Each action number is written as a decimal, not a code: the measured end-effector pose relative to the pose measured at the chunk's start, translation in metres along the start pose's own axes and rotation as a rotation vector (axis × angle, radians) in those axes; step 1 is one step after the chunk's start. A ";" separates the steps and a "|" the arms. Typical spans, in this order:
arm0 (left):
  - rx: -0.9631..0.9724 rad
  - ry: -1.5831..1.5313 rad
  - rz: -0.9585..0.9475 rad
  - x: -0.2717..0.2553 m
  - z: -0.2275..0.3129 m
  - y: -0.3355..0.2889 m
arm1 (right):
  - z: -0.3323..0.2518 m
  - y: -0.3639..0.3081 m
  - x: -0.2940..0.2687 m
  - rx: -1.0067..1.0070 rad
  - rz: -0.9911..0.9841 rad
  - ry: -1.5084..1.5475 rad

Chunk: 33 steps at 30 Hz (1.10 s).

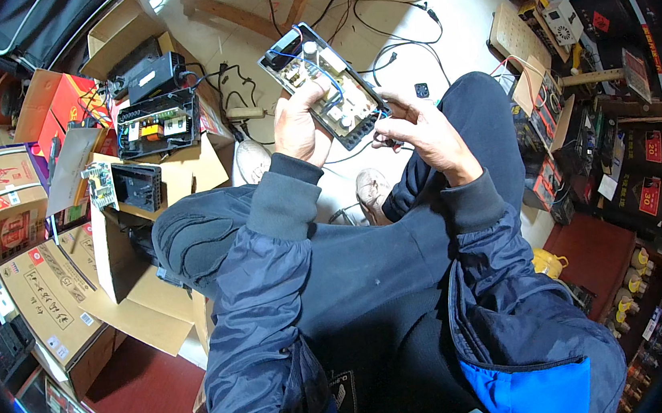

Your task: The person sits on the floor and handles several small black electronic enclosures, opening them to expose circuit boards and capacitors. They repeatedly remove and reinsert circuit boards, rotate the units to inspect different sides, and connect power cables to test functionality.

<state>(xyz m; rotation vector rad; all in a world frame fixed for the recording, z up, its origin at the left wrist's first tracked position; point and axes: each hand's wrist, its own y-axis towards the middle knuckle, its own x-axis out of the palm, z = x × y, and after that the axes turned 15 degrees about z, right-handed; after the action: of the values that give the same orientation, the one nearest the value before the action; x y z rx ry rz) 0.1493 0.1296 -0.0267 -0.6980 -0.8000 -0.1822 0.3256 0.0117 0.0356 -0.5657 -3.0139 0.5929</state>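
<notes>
My left hand grips an opened power supply unit by its near left side, thumb over the circuit board. The unit is a black oblong case without its cover, tilted above the floor between my knees. Blue wires run across its board, past capacitors and pale parts. At the case's near right corner, my right hand has its thumb and fingers bent together. A small dark thing shows under these fingertips; what it is cannot be made out. The fingers partly hide that corner.
On cardboard boxes at left lie another opened power unit, a black adapter, an empty-looking black case and a circuit board. Black cables and a power strip lie on the floor. Cluttered shelves stand at right.
</notes>
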 end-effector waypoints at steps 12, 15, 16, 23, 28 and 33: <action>0.028 0.015 -0.070 0.015 0.005 -0.014 | 0.004 0.000 -0.001 -0.007 0.000 0.000; 0.017 0.018 -0.068 0.019 0.007 -0.017 | 0.002 0.001 -0.002 -0.001 -0.002 -0.039; 0.014 0.010 -0.082 0.020 0.007 -0.018 | 0.002 0.001 -0.002 -0.002 -0.001 -0.049; 0.036 0.011 -0.078 0.018 0.006 -0.016 | 0.000 -0.002 0.002 0.004 0.023 0.029; 0.030 0.015 -0.077 0.016 0.005 -0.015 | -0.001 -0.001 0.001 0.036 0.016 0.021; 0.035 0.021 -0.089 0.016 0.004 -0.014 | 0.001 0.000 0.001 0.037 0.014 0.014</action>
<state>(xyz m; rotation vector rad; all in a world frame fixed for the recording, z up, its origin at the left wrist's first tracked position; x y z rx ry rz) 0.1521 0.1233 -0.0063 -0.6271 -0.8126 -0.2547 0.3243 0.0120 0.0349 -0.5863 -2.9817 0.6409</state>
